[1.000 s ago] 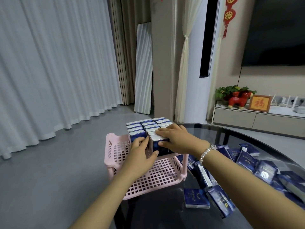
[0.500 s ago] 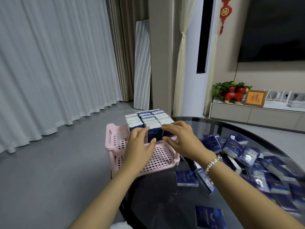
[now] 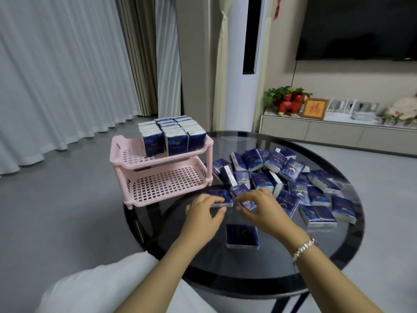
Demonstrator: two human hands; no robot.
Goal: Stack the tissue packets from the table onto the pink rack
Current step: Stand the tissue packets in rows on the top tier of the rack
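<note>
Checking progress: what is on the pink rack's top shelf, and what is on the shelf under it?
Upright tissue packets fill the back of the pink rack's top shelf. The lower shelf shows bare where visible; its back is hidden under the top shelf.

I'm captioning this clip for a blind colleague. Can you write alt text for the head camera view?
Two hands reach onto a round black glass table, the left hand and right hand each picking up a blue tissue packet from the edge of a loose pile. Left of the pile, a pink two-tier rack holds upright packets on its top shelf.

A home living room: wall television (image 3: 358, 26), long curtains (image 3: 56, 71), low media cabinet (image 3: 338, 132).
</note>
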